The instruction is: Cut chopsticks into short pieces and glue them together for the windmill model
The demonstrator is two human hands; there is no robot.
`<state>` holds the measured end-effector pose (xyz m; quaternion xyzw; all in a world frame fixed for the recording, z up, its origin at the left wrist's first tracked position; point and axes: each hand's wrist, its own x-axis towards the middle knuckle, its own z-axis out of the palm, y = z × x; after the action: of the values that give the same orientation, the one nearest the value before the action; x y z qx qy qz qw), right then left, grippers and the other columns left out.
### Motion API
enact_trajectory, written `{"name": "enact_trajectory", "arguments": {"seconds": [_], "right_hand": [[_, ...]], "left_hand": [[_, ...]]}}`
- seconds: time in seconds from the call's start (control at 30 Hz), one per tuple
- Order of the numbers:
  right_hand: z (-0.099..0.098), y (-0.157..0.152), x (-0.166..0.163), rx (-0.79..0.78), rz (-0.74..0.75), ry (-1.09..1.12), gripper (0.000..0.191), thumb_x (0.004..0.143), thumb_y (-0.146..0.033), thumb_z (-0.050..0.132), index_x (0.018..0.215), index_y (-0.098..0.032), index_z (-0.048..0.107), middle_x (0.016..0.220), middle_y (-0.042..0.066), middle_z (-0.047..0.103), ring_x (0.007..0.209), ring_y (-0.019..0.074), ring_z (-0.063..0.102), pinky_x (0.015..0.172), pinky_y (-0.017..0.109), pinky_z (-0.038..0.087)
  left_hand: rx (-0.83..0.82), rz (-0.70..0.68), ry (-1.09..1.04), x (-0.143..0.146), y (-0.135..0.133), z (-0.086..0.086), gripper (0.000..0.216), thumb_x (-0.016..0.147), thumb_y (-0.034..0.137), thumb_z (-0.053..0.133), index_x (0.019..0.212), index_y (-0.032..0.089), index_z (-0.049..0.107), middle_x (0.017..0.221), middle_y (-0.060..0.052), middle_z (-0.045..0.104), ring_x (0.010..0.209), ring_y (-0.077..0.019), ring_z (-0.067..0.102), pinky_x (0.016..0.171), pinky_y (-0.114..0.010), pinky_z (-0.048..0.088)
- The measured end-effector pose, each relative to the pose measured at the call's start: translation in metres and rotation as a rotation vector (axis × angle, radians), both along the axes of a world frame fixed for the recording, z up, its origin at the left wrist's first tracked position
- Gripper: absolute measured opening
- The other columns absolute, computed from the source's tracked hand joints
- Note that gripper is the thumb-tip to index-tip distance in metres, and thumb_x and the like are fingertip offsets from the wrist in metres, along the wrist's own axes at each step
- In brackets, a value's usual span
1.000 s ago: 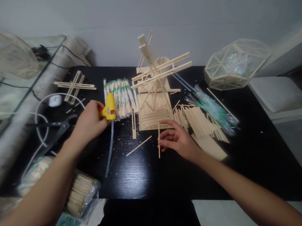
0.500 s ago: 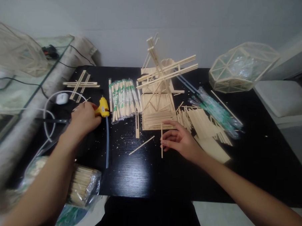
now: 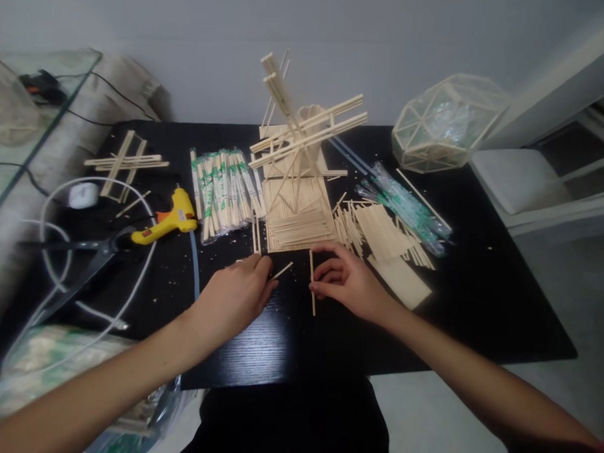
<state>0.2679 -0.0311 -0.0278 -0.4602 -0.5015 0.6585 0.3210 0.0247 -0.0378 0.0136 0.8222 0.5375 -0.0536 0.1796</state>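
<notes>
My right hand pinches a thin wooden stick upright between thumb and fingertips, just in front of the windmill-like model built from sticks. Low over the tabletop, my left hand has its fingers closed on another short wooden stick; only the far end of that stick shows past the fingertips. To the left, a yellow glue gun lies with a translucent glue stick trailing from its back. Small scraps are scattered on the black table.
Wrapped chopsticks lie left of the model, with a crossed stick frame farther left. Loose sticks and thin wood sheets lie at right, beside plastic wrappers. A white cable loops near scissors. A geometric stick frame stands back right.
My left hand has let go of the glue gun and moved right to the short stick on the table. My right hand still holds its stick. The view has turned slightly right.
</notes>
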Motion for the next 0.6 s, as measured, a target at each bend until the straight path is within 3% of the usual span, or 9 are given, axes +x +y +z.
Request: {"name": "enact_trajectory", "arguments": {"seconds": [0.23,0.33,0.47,0.6], "right_hand": [[-0.005,0.001,-0.003,-0.01,-0.004,0.096,0.055,0.074,-0.019,0.086,0.119,-0.027,0.056,0.083,-0.004,0.066,0.067,0.0123,0.068,0.054,0.023,0.061],[-0.004,0.001,-0.003,-0.017,-0.011,0.113,0.055,0.073,-0.02,0.087,0.119,-0.027,0.056,0.085,-0.003,0.066,0.066,0.0126,0.067,0.051,0.023,0.06],[-0.003,-0.001,-0.003,-0.013,-0.007,0.118,0.055,0.074,-0.022,0.087,0.118,-0.028,0.055,0.088,-0.002,0.067,0.066,0.0129,0.068,0.048,0.021,0.058],[-0.002,-0.001,-0.003,-0.015,0.015,0.125,0.055,0.075,-0.024,0.087,0.119,-0.028,0.055,0.085,-0.003,0.067,0.069,0.0141,0.069,0.052,0.023,0.06]], "left_hand": [[-0.096,0.05,-0.021,0.012,0.014,-0.006,0.019,0.103,0.028,0.042,0.098,0.016,0.056,0.092,-0.013,0.069,0.074,-0.0267,0.069,0.065,-0.036,0.047],[-0.237,0.093,-0.294,0.011,0.017,-0.005,0.017,0.101,0.031,0.045,0.094,0.019,0.055,0.083,-0.007,0.069,0.073,-0.0222,0.067,0.068,-0.034,0.049],[-0.535,0.229,-0.706,0.014,0.014,-0.008,0.025,0.101,0.045,0.049,0.093,0.022,0.054,0.074,0.001,0.063,0.056,-0.0139,0.058,0.052,-0.025,0.046],[-0.643,0.306,-0.858,0.018,0.011,-0.015,0.025,0.1,0.044,0.053,0.095,0.02,0.055,0.077,0.001,0.063,0.056,-0.012,0.058,0.052,-0.025,0.049]]}}
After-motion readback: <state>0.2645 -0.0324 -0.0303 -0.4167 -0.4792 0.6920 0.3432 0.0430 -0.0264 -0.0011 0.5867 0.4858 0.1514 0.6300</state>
